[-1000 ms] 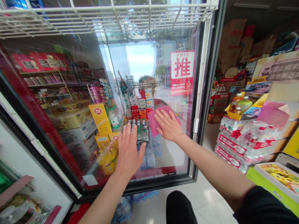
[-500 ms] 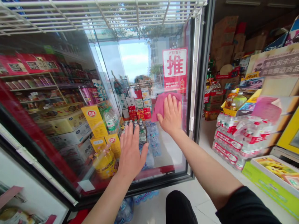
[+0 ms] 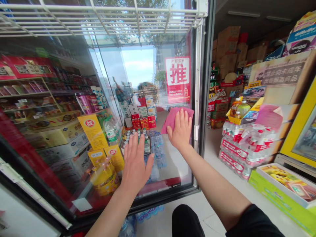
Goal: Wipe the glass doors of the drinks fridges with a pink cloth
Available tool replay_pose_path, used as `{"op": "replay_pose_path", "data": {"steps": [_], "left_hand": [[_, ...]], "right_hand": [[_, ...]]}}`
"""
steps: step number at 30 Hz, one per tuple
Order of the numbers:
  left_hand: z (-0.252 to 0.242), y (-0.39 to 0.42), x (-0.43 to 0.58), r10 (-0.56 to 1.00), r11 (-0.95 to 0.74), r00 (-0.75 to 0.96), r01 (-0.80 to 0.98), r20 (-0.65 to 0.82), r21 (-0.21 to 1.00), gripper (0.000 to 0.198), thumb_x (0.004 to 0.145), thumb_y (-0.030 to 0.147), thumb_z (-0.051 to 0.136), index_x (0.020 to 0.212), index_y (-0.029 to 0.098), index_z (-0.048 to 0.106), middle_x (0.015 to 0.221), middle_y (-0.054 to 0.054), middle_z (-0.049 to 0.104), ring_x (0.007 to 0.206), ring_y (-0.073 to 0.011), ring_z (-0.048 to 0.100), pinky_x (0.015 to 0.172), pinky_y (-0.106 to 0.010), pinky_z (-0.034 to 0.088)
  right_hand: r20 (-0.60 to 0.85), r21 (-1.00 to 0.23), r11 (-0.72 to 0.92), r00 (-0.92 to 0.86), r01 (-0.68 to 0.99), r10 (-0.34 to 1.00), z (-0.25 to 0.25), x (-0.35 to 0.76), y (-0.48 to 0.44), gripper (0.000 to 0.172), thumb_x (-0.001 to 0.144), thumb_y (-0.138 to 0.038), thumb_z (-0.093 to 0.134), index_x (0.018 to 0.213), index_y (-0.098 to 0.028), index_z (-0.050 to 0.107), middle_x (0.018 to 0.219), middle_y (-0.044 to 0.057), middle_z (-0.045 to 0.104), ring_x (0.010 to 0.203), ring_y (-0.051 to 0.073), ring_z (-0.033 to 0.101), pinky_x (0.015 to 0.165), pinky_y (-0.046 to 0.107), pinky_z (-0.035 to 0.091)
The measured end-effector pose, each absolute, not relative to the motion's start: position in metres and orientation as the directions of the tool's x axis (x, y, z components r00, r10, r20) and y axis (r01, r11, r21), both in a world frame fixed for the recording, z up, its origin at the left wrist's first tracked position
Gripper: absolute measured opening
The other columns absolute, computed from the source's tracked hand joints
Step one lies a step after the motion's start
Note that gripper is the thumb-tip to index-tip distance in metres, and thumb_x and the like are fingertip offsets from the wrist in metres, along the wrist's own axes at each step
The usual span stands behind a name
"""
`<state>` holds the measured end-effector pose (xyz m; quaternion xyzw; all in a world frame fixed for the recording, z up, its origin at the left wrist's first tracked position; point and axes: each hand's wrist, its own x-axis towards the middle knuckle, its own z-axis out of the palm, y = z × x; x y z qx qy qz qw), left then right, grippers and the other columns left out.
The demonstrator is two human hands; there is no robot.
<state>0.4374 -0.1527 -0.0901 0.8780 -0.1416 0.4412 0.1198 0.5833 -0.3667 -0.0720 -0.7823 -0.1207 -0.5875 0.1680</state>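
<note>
A glass door (image 3: 158, 98) with a black frame fills the middle of the view. My right hand (image 3: 181, 130) lies flat over a pink cloth (image 3: 170, 120), pressing it against the glass below a red and white push sticker (image 3: 177, 77). Its fingers point upward, and part of the cloth is hidden under the palm. My left hand (image 3: 137, 164) is raised at the lower middle of the pane, fingers stretched and thumb apart, with nothing in it. Whether its fingertips touch the glass, I cannot tell.
A white wire rack (image 3: 103, 16) juts across the top. Right of the door stand shrink-wrapped bottle packs (image 3: 239, 154), a green box (image 3: 278, 194) and a yellow-framed cabinet (image 3: 293, 138). Yellow boxes (image 3: 92, 130) and bottles show in the glass. My knee (image 3: 187, 220) is below the door.
The view has shifted, moving the door leftward in the picture. Against the glass, my right hand and the cloth have slid right, toward the door's side frame. My left hand stays outstretched.
</note>
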Motion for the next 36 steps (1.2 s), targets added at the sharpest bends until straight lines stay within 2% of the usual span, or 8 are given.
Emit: {"op": "replay_pose_path", "data": {"steps": [5,9,15,23,32,36], "left_hand": [[-0.087,-0.155,0.439,-0.144,-0.929,0.57,-0.359,0.809,0.088,0.085,0.107,0.038,0.057,0.179,0.026,0.013,0.186,-0.018,0.021,0.174,-0.0376,0.017,0.136,-0.068,0.026],[-0.088,-0.157,0.442,-0.15,-0.928,0.576,-0.362,0.804,0.086,0.085,0.107,0.038,0.057,0.178,0.024,0.013,0.186,-0.019,0.02,0.174,-0.0373,0.016,0.137,-0.068,0.025],[-0.093,-0.161,0.445,-0.175,-0.921,0.583,-0.382,0.793,0.078,0.085,0.107,0.037,0.056,0.178,0.024,0.013,0.186,-0.02,0.02,0.174,-0.0385,0.017,0.136,-0.069,0.026],[-0.099,-0.162,0.446,-0.178,-0.923,0.587,-0.377,0.79,0.072,0.086,0.107,0.037,0.057,0.178,0.024,0.012,0.186,-0.02,0.02,0.174,-0.038,0.017,0.136,-0.069,0.026],[-0.106,-0.164,0.445,-0.175,-0.924,0.603,-0.373,0.778,0.081,0.086,0.106,0.037,0.057,0.178,0.024,0.011,0.186,-0.019,0.02,0.174,-0.0372,0.016,0.137,-0.068,0.026],[-0.11,-0.164,0.446,-0.173,-0.924,0.592,-0.375,0.787,0.079,0.086,0.106,0.037,0.057,0.178,0.025,0.011,0.185,-0.02,0.023,0.173,-0.038,0.019,0.136,-0.069,0.028]], "right_hand": [[0.982,-0.088,-0.905,0.186,0.415,-0.01,0.033,0.606,-0.379,0.082,0.108,-0.047,0.042,0.176,-0.008,0.016,0.186,0.022,0.015,0.174,0.038,0.008,0.136,0.073,0.013],[0.984,-0.116,-0.896,0.173,0.429,-0.045,0.049,0.615,-0.38,0.083,0.109,-0.046,0.038,0.177,-0.007,0.009,0.187,0.022,0.008,0.174,0.037,0.001,0.135,0.074,0.012],[0.967,-0.207,-0.901,0.221,0.382,-0.128,0.003,0.606,-0.371,0.084,0.107,-0.041,0.045,0.177,-0.006,0.013,0.185,0.025,0.014,0.174,0.037,0.005,0.135,0.07,0.021],[0.952,-0.266,-0.891,0.246,0.368,-0.183,-0.065,0.593,-0.365,0.087,0.106,-0.041,0.052,0.176,-0.006,0.016,0.182,0.03,0.022,0.173,0.041,0.013,0.134,0.07,0.025],[0.937,-0.277,-0.882,0.313,0.381,-0.159,-0.13,0.582,-0.367,0.088,0.106,-0.039,0.056,0.176,-0.004,0.016,0.18,0.034,0.024,0.173,0.044,0.013,0.131,0.077,0.027],[0.928,-0.271,-0.887,0.346,0.373,-0.138,-0.165,0.579,-0.367,0.089,0.103,-0.036,0.059,0.176,-0.004,0.019,0.179,0.034,0.026,0.171,0.047,0.017,0.13,0.08,0.027]]}}
